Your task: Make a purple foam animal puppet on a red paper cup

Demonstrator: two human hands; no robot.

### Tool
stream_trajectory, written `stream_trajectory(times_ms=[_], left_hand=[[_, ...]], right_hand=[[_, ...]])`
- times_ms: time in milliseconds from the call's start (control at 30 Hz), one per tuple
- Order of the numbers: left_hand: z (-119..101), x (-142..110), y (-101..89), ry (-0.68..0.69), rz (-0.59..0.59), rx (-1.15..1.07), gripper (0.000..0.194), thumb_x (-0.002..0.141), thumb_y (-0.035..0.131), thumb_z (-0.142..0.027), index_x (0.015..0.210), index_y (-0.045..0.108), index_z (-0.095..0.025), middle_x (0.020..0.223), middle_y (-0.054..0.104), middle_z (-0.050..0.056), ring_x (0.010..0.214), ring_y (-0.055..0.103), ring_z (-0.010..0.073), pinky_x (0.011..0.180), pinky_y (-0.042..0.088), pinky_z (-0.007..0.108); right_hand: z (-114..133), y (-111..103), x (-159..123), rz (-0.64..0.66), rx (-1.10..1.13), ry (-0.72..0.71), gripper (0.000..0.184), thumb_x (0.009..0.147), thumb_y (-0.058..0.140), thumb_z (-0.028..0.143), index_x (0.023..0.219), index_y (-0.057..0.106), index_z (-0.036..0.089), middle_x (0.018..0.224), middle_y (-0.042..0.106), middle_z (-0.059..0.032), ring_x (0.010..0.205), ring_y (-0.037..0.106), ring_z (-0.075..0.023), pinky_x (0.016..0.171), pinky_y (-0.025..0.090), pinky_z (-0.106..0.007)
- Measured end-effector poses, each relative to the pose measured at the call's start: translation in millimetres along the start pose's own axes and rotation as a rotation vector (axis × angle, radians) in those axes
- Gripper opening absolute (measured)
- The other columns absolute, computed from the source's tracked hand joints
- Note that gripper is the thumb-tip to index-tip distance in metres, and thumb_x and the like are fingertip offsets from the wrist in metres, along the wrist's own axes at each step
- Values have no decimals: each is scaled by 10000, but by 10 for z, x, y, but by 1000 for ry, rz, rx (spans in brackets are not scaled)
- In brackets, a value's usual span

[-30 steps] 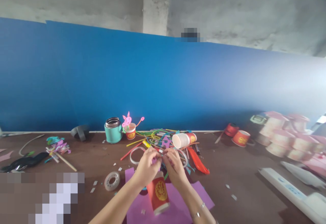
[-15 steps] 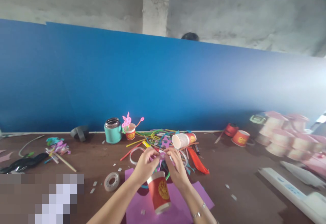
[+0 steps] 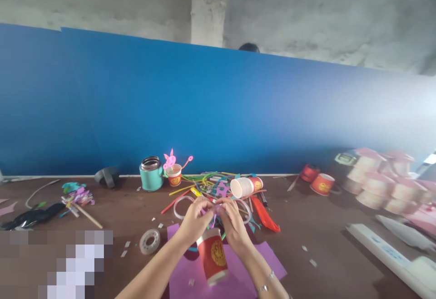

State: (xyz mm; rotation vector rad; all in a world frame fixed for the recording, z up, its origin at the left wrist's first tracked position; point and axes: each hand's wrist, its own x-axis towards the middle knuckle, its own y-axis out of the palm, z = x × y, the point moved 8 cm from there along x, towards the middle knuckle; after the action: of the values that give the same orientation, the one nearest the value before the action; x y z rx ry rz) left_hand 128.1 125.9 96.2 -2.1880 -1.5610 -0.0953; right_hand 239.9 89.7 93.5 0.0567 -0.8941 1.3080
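Observation:
My left hand and my right hand meet fingertip to fingertip, pinching a small purple paper cutout between them. The fingers cover much of its shape. Just below, a red paper cup with a gold emblem leans at a tilt, its white rim toward my hands. Under the cup lies a sheet of purple paper. A roll of tape rests to the left of my left wrist. Beyond my fingers are a clear ring and a heap of coloured sticks.
A stack of paper cups lies on its side behind my right hand, near a red balloon-like piece. At the back stand a teal jar and a decorated cup. Pink-topped cups fill the right side. A blue partition closes the back.
My fingertips have drawn closer together over the purple cutout, hiding more of it. The cup and the things on the table have stayed put. The head behind the partition has shifted slightly left.

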Motion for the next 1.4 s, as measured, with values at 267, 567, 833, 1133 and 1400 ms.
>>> stream_trajectory(times_ms=[267,567,833,1133,1400], left_hand=[[-60,-44,-138,154,-205,265,192,824,497,-230,672,607,-187,760,560,39,781,533,189,732,407,303],[-271,-173,13,339,-133,652,129,828,476,-121,791,576,-194,904,545,55,854,504,214,737,407,344],[-259,-187,68,356,-125,650,139,840,450,-99,768,533,-185,896,525,52,843,481,206,740,411,346],[-266,-195,99,366,-91,703,140,850,434,-100,779,527,-178,893,529,58,841,477,212,746,413,359],[-246,-189,157,381,-50,737,147,850,414,-88,810,533,-165,901,543,78,839,488,221,729,416,363]], right_hand=[[38,-125,2,-146,-136,-7,153,873,472,253,754,550,199,733,597,-28,728,541,-188,686,395,-301],[-33,-31,-18,-70,-125,140,180,839,501,226,682,579,186,662,600,-15,655,534,-168,628,375,-262],[-89,-5,-24,-49,-114,139,163,831,483,220,693,561,181,692,600,-28,680,548,-172,644,397,-264],[-43,-25,18,-13,-111,101,178,816,493,215,655,563,184,653,597,-24,646,549,-165,612,404,-250],[-31,22,-3,-22,-134,74,164,792,468,163,654,554,183,655,596,-32,649,549,-168,626,412,-259]])
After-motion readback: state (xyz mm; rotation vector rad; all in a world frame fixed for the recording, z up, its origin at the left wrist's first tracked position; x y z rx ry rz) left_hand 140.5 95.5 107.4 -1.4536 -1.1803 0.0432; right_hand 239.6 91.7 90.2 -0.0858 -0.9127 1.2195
